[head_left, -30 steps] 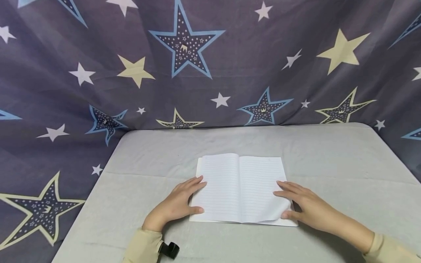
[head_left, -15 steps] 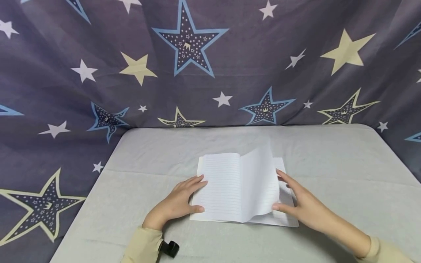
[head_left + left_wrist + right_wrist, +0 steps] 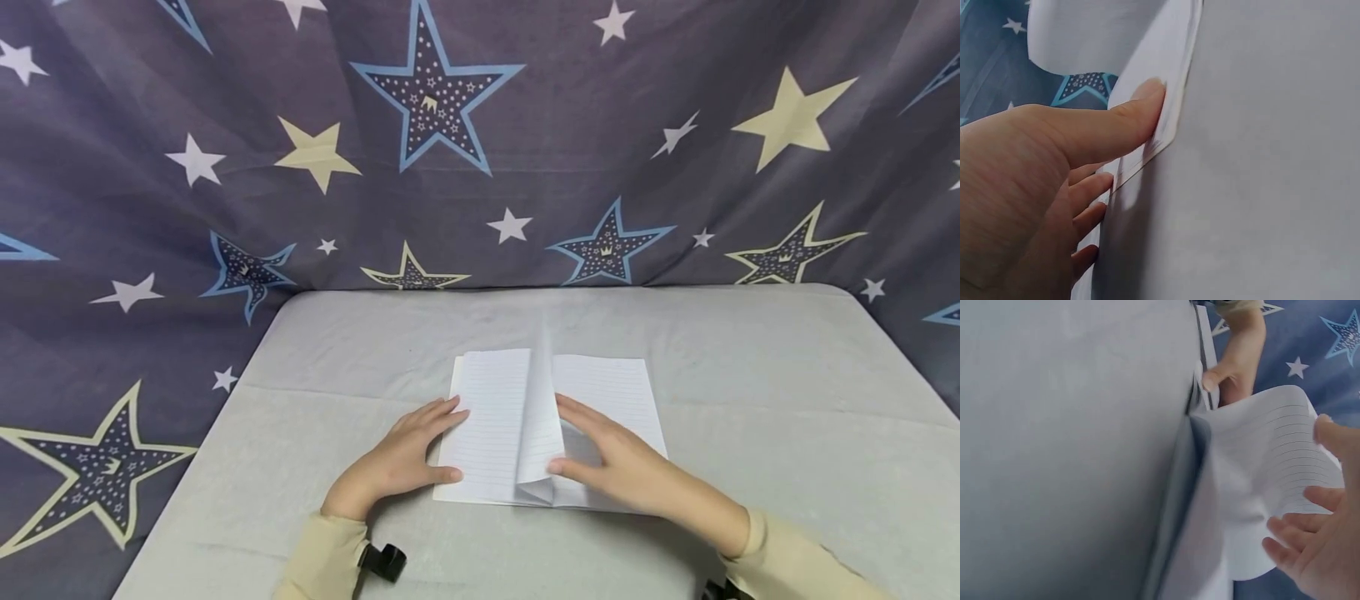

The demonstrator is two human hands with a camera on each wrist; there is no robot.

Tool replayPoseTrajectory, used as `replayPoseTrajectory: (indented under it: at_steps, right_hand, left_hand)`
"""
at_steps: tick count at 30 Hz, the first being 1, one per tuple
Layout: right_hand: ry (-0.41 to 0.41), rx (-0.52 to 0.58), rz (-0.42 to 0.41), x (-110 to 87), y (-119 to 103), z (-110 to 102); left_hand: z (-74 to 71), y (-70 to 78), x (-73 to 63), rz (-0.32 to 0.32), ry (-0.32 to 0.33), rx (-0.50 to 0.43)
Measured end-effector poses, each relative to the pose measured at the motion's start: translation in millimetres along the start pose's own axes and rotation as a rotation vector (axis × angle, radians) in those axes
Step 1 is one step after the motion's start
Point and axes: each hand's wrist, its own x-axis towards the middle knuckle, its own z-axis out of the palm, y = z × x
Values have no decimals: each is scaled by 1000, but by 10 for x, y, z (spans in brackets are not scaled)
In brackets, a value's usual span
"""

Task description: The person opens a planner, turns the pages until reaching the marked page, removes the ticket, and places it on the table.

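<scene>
An open notebook [image 3: 489, 417] with white ruled pages lies on the grey-covered table. My left hand [image 3: 401, 458] rests along its left edge, and in the left wrist view the thumb [image 3: 1147, 106] presses on the page near the corner. One leaf [image 3: 540, 437] stands raised near the spine, its lower corner curling. My right hand [image 3: 630, 467] reaches over the right page, with thumb and fingertips at the raised leaf's edge. Seen from the right wrist, the fingers [image 3: 1291, 537] are spread against the ruled leaf [image 3: 1272, 444].
A grey cloth covers the table [image 3: 787, 375]. Behind and to the left hangs a dark curtain [image 3: 525, 125] printed with stars. A black band with a small black piece [image 3: 386, 562] is on the left wrist, over a beige sleeve [image 3: 318, 558].
The right hand has moved left from the right page's edge to near the spine, bringing the leaf up and over with it. The left hand has stayed in place.
</scene>
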Motion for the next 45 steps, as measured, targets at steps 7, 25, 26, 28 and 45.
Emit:
replayPoseTrajectory:
  at_steps: [7,25,26,28,45]
  right_hand:
    - [-144,-21,32,80,6,160]
    - [-256,-167,-85,42,46,151]
    - [-257,-167,-85,32,44,141]
    - [-256,-164,-87,3,42,104]
    - [-139,-271,-104,-476,607,-440]
  left_hand:
    - [-87,-73,-51,-9,15,-9]
    - [-7,118,7,-85,100,68]
    - [7,135,5,-78,90,76]
    - [33,149,0,-68,64,99]
    - [46,120,-11,-49,23,87]
